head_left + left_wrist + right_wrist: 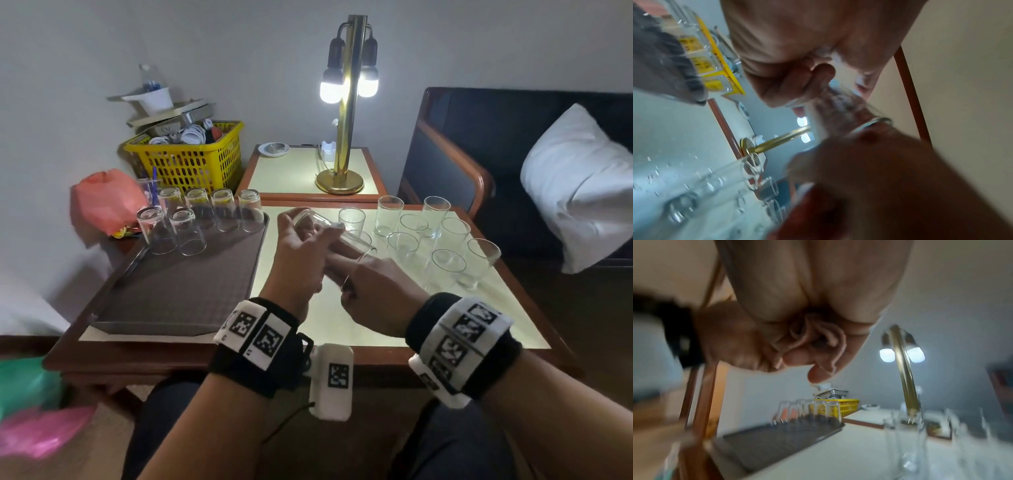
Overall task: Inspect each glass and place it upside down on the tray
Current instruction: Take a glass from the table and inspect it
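1. Fingers first: those of our left hand (297, 246) curl round the closed end of the glass (334, 236) at the centre of the head view, and those of our right hand (370, 284) curl round its open rim end nearer us. Both hands grip it; it lies tilted on its side, held above the tabletop (376, 329) and touching nothing else.
2. A slip is the main risk, in our judgement. The glass is smooth and clear, and turning it between two hands could loosen the hold, dropping it onto the hard tabletop.
3. The upright glasses (445, 240) crowd the right of the frame just beyond our right hand. A wide swing of the wrist could knock one over or off the edge.
4. On the tray (178, 294) at left, the upside-down glasses (205, 219) stand close together along its far edge. Setting ours down too near could clip one and topple it.
5. The glass looks plain, clear and thin-rimmed, tapering to a thicker base. The wrist views are too blurred to show chips or smears.
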`<state>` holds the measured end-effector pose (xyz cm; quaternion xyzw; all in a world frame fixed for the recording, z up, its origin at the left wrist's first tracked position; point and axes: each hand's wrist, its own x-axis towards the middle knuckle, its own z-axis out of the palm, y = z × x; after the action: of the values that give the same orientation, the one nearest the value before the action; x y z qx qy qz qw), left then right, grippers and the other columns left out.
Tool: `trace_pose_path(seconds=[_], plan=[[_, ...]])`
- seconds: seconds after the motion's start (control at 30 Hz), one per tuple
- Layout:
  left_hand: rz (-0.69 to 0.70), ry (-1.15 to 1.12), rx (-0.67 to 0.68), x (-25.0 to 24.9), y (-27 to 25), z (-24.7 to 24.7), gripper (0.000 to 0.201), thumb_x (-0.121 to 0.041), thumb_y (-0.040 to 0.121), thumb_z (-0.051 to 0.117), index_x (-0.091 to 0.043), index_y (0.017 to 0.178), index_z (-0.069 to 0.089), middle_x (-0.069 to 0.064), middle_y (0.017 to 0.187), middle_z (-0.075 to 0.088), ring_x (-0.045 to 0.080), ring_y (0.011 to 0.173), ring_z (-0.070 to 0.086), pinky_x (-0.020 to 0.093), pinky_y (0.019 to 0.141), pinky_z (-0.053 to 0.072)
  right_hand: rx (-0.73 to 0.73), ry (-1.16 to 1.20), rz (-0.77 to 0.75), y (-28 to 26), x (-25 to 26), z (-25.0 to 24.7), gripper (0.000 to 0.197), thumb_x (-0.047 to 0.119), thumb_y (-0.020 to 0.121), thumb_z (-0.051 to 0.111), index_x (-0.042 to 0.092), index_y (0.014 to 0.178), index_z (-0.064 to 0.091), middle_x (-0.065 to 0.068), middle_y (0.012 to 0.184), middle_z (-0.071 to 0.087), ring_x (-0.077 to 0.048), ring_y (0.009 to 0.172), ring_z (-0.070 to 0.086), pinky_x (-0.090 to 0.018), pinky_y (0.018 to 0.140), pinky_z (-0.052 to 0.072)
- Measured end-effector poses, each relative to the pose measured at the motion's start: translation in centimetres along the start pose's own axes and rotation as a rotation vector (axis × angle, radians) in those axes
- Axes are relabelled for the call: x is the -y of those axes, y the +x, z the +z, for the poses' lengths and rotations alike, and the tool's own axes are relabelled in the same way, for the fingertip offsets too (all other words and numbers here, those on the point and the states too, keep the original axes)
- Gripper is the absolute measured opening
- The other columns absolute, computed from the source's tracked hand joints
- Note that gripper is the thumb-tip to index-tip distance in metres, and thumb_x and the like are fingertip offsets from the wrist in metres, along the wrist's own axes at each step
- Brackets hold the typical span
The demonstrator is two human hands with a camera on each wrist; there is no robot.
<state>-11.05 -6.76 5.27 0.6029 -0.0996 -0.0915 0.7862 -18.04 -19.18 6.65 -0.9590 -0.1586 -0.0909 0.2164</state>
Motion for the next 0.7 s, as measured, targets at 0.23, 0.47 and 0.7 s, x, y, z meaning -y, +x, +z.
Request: trace_pose_path(seconds=[0.23, 0.47, 0.7], plan=[[0.069, -0.162, -0.013, 1.6, -1.4, 0.7, 0.055, -0.031, 0.076, 0.08, -0.031, 0.121, 0.048, 0.009, 0.103, 0.059, 0.019, 0.079, 0.067, 0.035, 0.065, 0.058, 0.128, 1.154, 0.325, -0.6, 0.7, 0.2, 0.046, -0.014, 0.085, 0.061, 0.023, 0.113, 0.061, -0.003, 0.063, 0.061, -0.013, 0.042, 0.058, -0.034, 0.046, 0.052], [-0.058, -0.033, -0.03, 0.6, -0.3, 0.5, 0.04, -0.028, 0.093, 0.073, -0.041, 0.11, 0.04, 0.008, 0.097, 0.054, 0.009, 0.061, 0.055, 0.019, 0.042, 0.04, 0.052, 0.068, 0.032, -0.3, -1.2, 0.5, 0.079, -0.005, 0.088, 0.048, 0.037, 0.154, 0.037, -0.002, 0.147, 0.056, -0.024, 0.117, 0.067, -0.037, 0.086, 0.061], [0.119, -0.187, -0.031, 0.8, -0.8, 1.4, 0.057, -0.038, 0.073, 0.085, -0.028, 0.115, 0.049, 0.008, 0.107, 0.058, 0.022, 0.091, 0.066, 0.039, 0.074, 0.058, 0.085, 1.167, 0.304, -0.5, 0.3, -0.5, 0.048, -0.014, 0.082, 0.062, 0.0, 0.126, 0.056, -0.006, 0.064, 0.057, -0.017, 0.044, 0.056, -0.031, 0.045, 0.052]])
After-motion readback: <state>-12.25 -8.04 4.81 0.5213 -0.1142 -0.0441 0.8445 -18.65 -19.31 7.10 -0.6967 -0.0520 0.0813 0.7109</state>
